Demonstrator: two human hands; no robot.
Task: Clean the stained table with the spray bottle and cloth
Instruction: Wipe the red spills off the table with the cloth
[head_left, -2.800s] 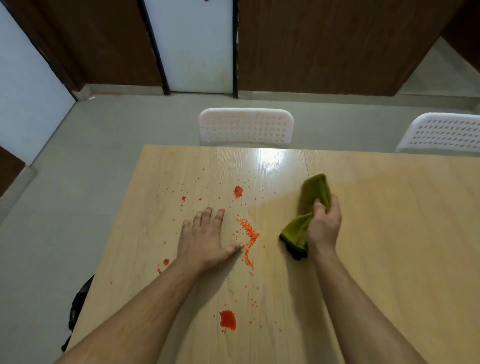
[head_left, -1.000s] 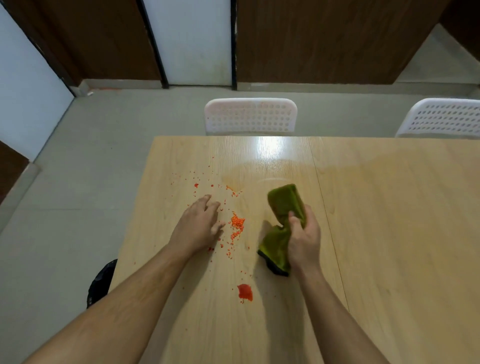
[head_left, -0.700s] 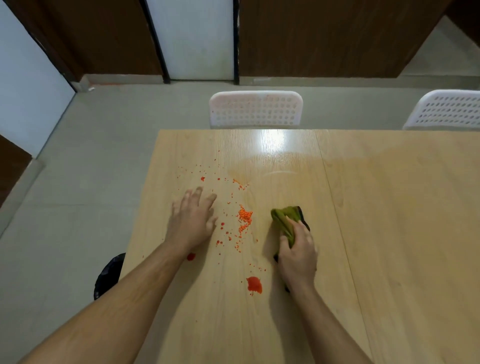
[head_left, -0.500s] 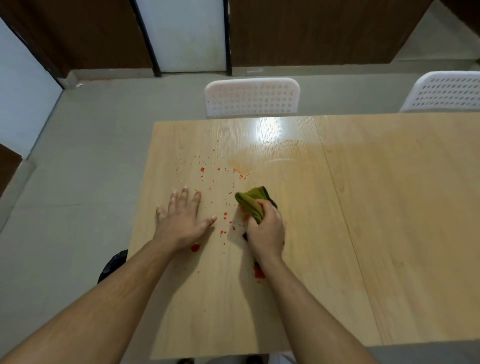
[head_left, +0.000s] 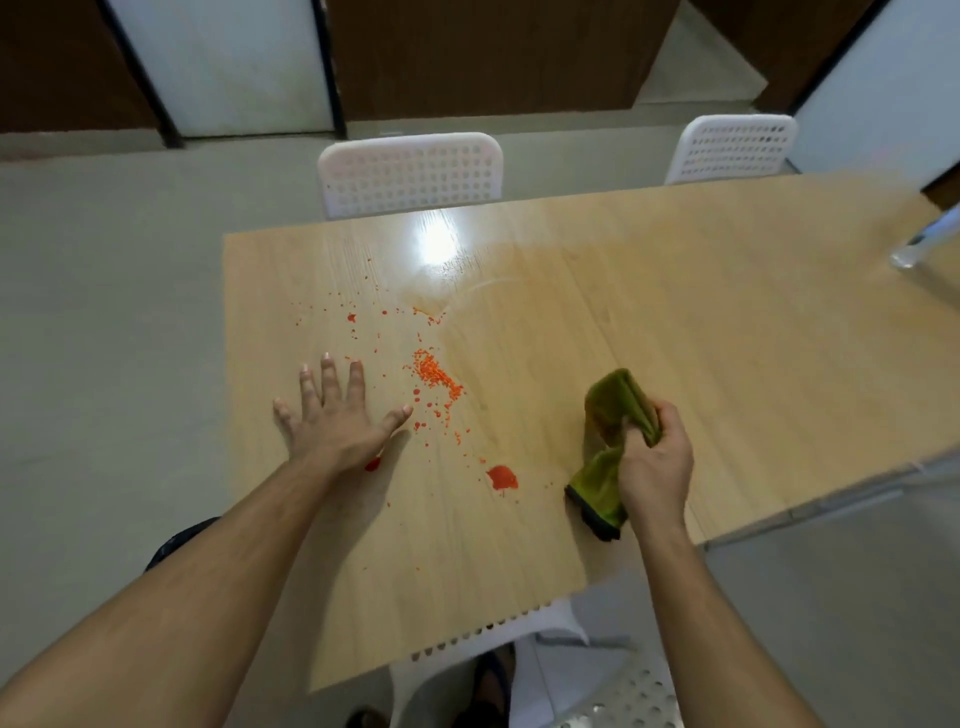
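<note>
A light wooden table (head_left: 727, 332) carries red-orange stains: a cluster of small specks (head_left: 435, 378), a larger blob (head_left: 502, 477) near me, and scattered dots further left. My right hand (head_left: 655, 465) is closed around a crumpled green cloth (head_left: 615, 402), which hangs down to the tabletop right of the stains. My left hand (head_left: 335, 415) lies flat on the table with fingers spread, just left of the specks. A clear spray bottle (head_left: 927, 241) is partly visible at the far right edge of the table.
Two white perforated chairs stand at the far side of the table, one (head_left: 410, 174) opposite me and one (head_left: 732, 148) to the right. A wet sheen (head_left: 467, 283) marks the tabletop beyond the stains. Another white chair (head_left: 597, 686) is below me.
My right hand pulled the cloth away from the specks to the right and toward me. My left hand stayed flat on the table. The view tilted, bringing the spray bottle and the near table edge into sight.
</note>
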